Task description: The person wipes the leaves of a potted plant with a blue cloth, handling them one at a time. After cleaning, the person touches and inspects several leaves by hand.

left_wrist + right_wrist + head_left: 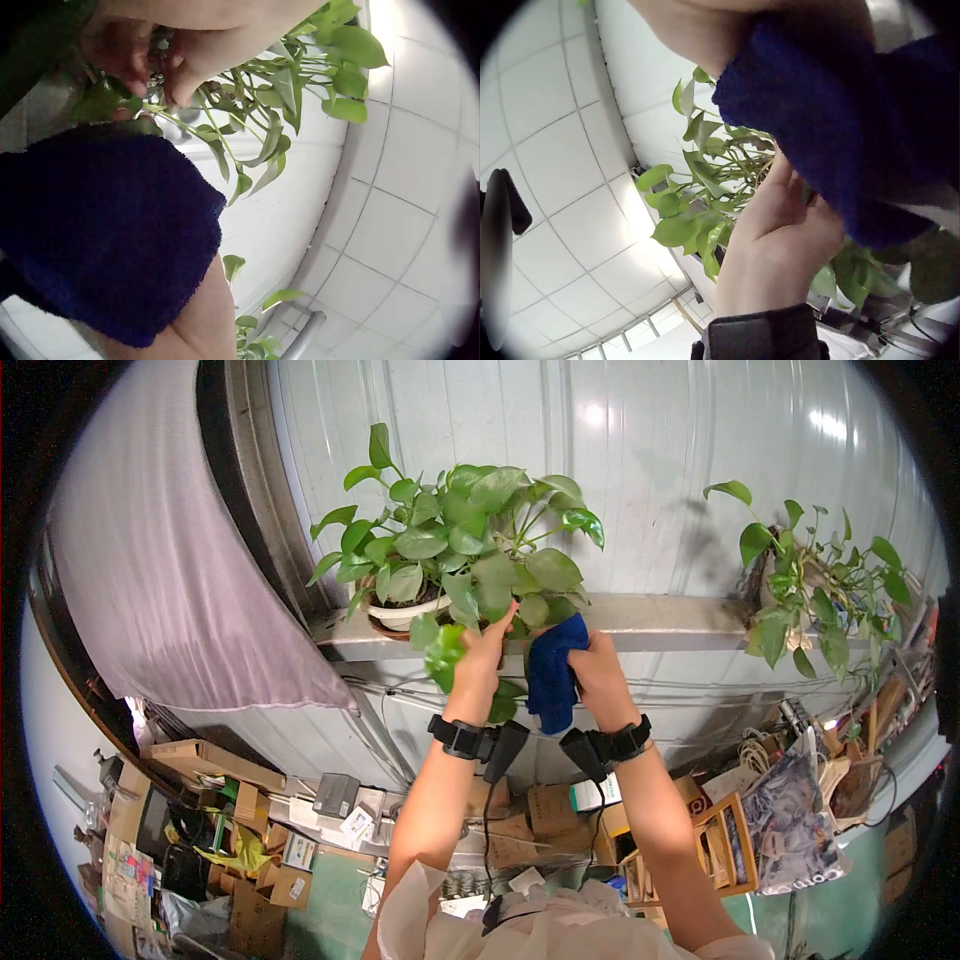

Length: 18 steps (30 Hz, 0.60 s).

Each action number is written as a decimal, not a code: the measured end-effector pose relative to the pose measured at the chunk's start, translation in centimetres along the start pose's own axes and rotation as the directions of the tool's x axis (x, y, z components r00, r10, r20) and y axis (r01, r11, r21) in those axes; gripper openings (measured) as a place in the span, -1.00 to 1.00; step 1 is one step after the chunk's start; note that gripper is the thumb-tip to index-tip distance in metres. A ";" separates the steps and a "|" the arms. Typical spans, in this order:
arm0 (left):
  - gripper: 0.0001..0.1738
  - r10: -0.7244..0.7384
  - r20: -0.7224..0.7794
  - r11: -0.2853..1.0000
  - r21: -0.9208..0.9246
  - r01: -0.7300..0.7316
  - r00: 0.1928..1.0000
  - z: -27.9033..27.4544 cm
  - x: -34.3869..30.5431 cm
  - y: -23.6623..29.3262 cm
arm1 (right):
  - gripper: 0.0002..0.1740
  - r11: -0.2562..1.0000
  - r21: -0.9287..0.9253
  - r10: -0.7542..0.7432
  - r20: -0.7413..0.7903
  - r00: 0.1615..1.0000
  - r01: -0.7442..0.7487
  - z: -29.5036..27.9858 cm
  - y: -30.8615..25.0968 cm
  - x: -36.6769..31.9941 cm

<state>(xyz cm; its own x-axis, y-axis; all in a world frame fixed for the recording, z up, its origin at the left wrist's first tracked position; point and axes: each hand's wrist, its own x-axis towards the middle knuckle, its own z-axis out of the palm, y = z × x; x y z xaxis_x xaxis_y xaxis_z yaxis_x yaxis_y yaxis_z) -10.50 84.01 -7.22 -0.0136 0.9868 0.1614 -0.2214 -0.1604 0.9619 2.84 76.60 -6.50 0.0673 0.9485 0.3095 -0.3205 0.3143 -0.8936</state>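
— Up on the ledge (665,616), what are the hands busy with?

— A leafy green potted plant (455,540). It stands in a white pot (398,616) at the ledge's left end, against the pale panelled wall (650,450).

— And the left hand (483,652)?

— It is raised into the foliage, fingers and thumb pinching a leaf (495,582) on the plant's lower front. The left wrist view shows the fingertips (126,69) closing in among the thin stalks.

— What about the right hand (598,676)?

— It is clenched round a dark blue cloth (555,672). The cloth is bunched, hangs below the fist, and its upper edge lies against the leaves just beside the left hand. Whether it touches the pinched leaf itself I cannot tell.

— So the two hands are close?

— Very near, with only the cloth between them. Both forearms reach up from below, each with a black strap (458,738) at the wrist.

— Anything else on that ledge?

— A second plant (810,585), well apart at the right end, its stems trailing over the edge.

— And round about?

— A grey curtain (170,570) hangs at the left. Down below lie cardboard boxes (215,760) and a wooden rack (730,845), amid a lot of clutter too small to make out.
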 end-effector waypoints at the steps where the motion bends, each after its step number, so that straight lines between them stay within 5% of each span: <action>1: -0.42 -0.020 -0.011 0.996 0.085 0.021 1.000 -0.3 0.3 0.1 | -0.71 1.000 0.009 0.003 -0.016 1.000 -0.003 -0.1 0.2 -0.1; 10: -0.34 0.029 0.083 0.999 -0.044 -0.025 0.996 0.4 -1.9 1.2 | -0.71 0.995 0.100 0.019 0.026 0.999 -0.022 -0.7 0.6 0.2; 18: -0.68 0.185 0.160 0.983 -0.027 -0.183 0.969 0.4 -4.5 2.5 | -0.68 0.992 0.125 0.004 -0.015 1.000 -0.002 -1.0 -0.1 0.6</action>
<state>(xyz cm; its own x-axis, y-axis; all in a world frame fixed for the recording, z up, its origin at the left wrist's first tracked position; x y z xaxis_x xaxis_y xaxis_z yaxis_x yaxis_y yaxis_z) -10.61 79.20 -5.44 0.1022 0.9233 0.3702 -0.2412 -0.3380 0.9097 3.84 77.14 -6.55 0.0803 0.9504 0.3006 -0.4360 0.3046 -0.8468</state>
